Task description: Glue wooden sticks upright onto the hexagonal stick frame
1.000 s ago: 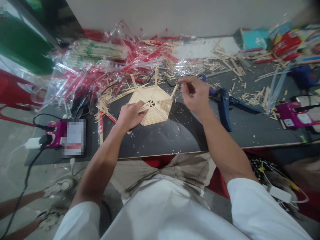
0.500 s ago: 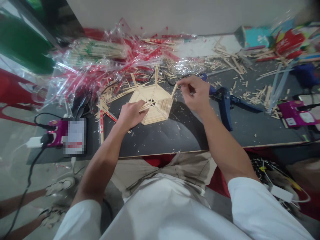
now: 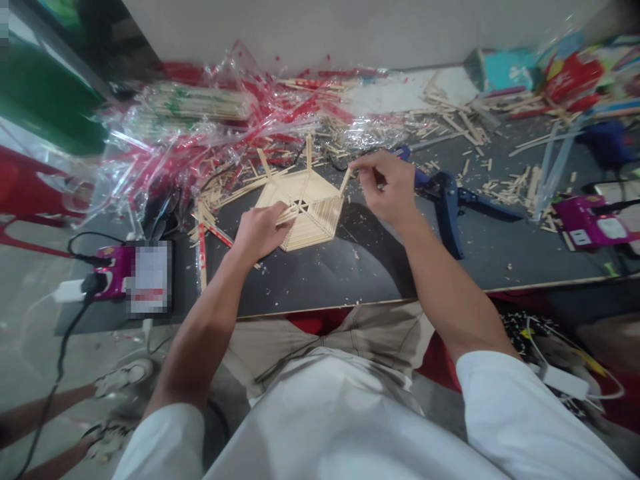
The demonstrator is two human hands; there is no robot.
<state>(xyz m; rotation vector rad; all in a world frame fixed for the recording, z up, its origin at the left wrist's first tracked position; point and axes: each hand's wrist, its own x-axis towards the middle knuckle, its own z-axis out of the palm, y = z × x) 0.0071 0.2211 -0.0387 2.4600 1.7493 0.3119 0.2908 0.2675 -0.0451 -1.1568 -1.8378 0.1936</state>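
A hexagonal base built of thin wooden sticks (image 3: 313,203) lies flat on the dark table (image 3: 360,267), with short sticks standing up at its corners. My left hand (image 3: 259,230) rests on its near left part, fingers curled around a small bundle of sticks. My right hand (image 3: 387,183) is at the hexagon's right corner, fingertips pinched on the upright stick (image 3: 345,181) there.
A blue hand tool (image 3: 450,203) lies just right of my right hand. Clear and red plastic wrap (image 3: 210,127) with packs of sticks is heaped behind. Loose stick offcuts (image 3: 465,127) litter the back right. Purple devices with cables sit at left (image 3: 113,277) and right (image 3: 585,223).
My right hand has shifted slightly left, staying pinched at the hexagon's right corner stick. The left hand has stayed put on the hexagon.
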